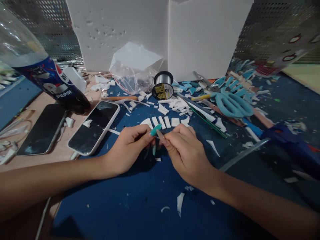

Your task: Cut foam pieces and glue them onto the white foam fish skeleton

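Observation:
My left hand point(132, 146) is closed, pinching a small teal piece point(156, 129) that looks like foam between thumb and fingers. My right hand point(186, 153) grips a small pointed blade point(159, 134), most of it hidden in the fingers. The blade's tip meets the teal piece or lies just beside it; I cannot tell which. Just beyond both hands, several cut white pieces point(167, 122) lie in a curved row on the dark blue mat point(120, 206). A pale sliver point(154, 149) shows below the left fingers.
Two phones point(93, 128) and a tilted Pepsi bottle point(56, 80) stand at the left. Behind the row are a spool of clear line point(163, 85) and white scraps point(180, 105). Light blue scissors point(232, 101) and a dark blue glue gun point(290, 146) lie right. White foam boards point(207, 36) stand behind.

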### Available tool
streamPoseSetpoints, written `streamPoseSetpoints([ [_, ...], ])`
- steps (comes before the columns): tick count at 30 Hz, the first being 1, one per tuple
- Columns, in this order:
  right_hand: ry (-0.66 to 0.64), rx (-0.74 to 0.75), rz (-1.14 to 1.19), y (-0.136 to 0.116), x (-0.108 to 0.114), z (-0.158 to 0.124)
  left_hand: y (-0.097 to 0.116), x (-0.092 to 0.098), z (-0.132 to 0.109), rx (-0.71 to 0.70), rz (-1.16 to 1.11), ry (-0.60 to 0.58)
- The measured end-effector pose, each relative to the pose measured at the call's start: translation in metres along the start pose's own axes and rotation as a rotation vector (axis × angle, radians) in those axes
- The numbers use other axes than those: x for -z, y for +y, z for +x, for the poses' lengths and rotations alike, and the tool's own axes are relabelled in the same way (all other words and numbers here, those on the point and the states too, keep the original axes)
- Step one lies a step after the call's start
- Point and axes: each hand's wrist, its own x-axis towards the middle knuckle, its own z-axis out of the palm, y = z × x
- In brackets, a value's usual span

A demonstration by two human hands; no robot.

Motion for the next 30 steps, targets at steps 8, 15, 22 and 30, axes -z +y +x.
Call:
streamPoseSetpoints([
  [8, -0.083, -0.079, -0.050, 0.003, -0.001, 0.000, -0.001, 0.010, -0.003, -0.505, 0.605, 0.300],
  [15, -0.073, -0.119, 0.092, -0.004, 0.005, 0.003, -0.005, 0.007, 0.000, -0.610, 0.618, 0.263],
  [22, -0.130, -0.013, 0.147, -0.008, 0.008, 0.002, -0.006, 0.001, 0.000, -0.757, 0.603, 0.245],
  [30, -0.019, -0.103, 0.252, -0.008, 0.006, 0.003, 0.001, -0.001, -0.005, -0.707, 0.905, 0.186],
])
